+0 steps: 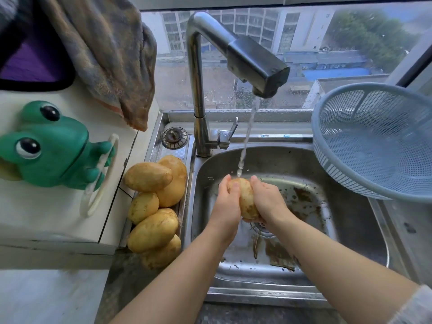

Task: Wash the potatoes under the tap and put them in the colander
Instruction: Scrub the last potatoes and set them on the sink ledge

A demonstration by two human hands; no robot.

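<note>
Potato (244,198), oval, wet-skinned, clasped in curled left hand (227,208) and right hand (270,202).

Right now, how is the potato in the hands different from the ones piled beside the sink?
The held potato is wet, under the tap's stream; the piled potatoes look dry. The held potato is gripped by the left hand and right hand over the sink; the piled potatoes lie untouched left of it. Both are yellow-brown and unpeeled.
</note>
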